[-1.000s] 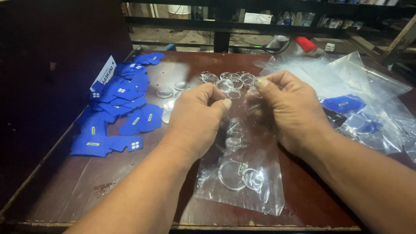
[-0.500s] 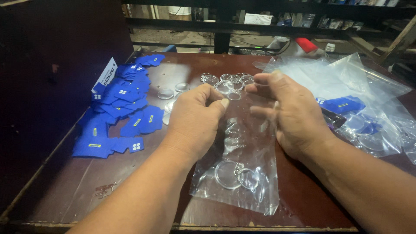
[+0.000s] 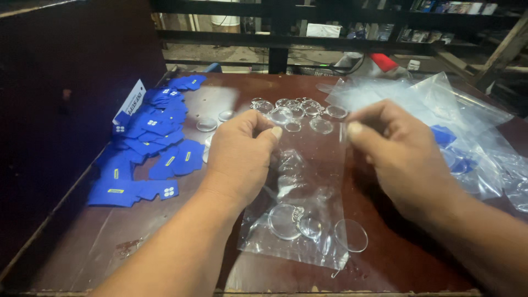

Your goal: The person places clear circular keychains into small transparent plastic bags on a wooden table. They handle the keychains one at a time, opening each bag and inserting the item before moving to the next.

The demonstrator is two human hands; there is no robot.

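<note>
My left hand [image 3: 242,157] and my right hand [image 3: 399,154] each pinch a top corner of a clear plastic bag [image 3: 308,231], stretching its mouth wide above the dark wooden table [image 3: 181,242]. The bag hangs down toward me and holds a few clear round discs [image 3: 286,221], one with a metal ring. One disc [image 3: 352,235] lies at the bag's lower right edge. More loose clear discs [image 3: 291,110] sit on the table just beyond my hands.
A heap of blue fabric pieces [image 3: 148,148] with small labels covers the table's left side, with a white card [image 3: 131,102] beside it. Crumpled clear bags [image 3: 467,126] holding blue pieces lie at the right. Dark shelving stands behind.
My hands have moved apart, the right one going rightward, spreading the bag's top open. The discs inside have slid lower in the bag.
</note>
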